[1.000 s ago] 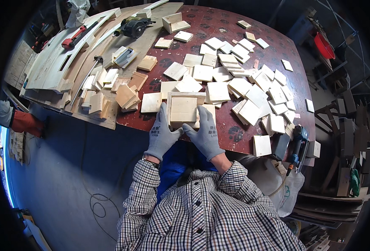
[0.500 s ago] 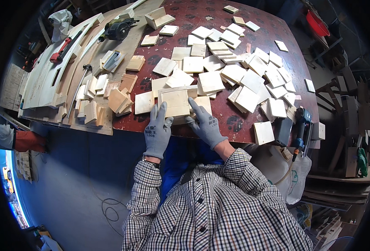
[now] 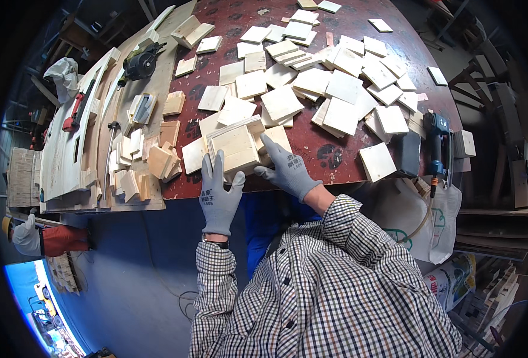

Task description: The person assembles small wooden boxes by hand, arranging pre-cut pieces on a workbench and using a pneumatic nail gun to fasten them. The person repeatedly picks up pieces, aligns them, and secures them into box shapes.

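Note:
A squarish pale wooden block [image 3: 235, 147], seemingly made of stacked boards, is at the table's near edge between my two gloved hands. My left hand [image 3: 219, 194], in a grey glove, grips its left near corner, with the fingers on its side and the thumb at its front. Against the right side press the fingers of my right hand [image 3: 290, 170], also gloved in grey; its thumb is by the lower front corner. Another wooden piece [image 3: 276, 138] lies just behind the right fingertips. The block's underside is hidden.
Many loose square boards [image 3: 342, 87] cover the dark red table [image 3: 335, 169]. At the right edge is a blue power tool [image 3: 437, 140] with a hose. Small wood blocks [image 3: 163, 161], a dark power tool [image 3: 141, 61] and a red tool [image 3: 76, 113] lie left. Another person [image 3: 49, 238] is far left.
The whole view has shifted, so the table's contents sit differently in the picture. My hands stay on both sides of the wooden block, the left one lower on its side.

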`<state>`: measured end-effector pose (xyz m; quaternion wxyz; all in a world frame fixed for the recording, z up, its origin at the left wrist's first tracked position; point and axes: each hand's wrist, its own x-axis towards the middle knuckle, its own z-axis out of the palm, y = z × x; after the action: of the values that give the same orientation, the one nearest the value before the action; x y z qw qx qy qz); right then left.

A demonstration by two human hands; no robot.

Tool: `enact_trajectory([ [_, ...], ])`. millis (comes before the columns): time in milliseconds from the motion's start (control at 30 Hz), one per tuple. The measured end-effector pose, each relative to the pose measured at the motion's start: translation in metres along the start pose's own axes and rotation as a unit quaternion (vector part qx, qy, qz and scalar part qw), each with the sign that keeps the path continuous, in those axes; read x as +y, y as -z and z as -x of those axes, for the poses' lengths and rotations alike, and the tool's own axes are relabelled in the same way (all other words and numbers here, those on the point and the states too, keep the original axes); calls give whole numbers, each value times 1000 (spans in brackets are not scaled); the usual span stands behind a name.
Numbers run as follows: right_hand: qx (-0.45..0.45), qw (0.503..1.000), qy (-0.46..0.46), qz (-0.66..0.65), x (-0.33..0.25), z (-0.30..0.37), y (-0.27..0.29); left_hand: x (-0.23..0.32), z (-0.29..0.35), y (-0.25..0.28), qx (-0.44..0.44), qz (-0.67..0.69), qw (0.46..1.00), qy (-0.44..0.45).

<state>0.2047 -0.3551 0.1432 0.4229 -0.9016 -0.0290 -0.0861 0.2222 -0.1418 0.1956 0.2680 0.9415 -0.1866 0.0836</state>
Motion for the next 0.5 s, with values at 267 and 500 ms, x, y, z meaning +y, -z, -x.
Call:
enact_trajectory([
  [267, -13, 1000, -3, 23, -12, -2, 7, -2, -17, -3, 16, 55, 998, -21],
  [500, -4, 1000, -18, 14, -19, -2, 9, -3, -17, -4, 19, 28, 999, -30],
])
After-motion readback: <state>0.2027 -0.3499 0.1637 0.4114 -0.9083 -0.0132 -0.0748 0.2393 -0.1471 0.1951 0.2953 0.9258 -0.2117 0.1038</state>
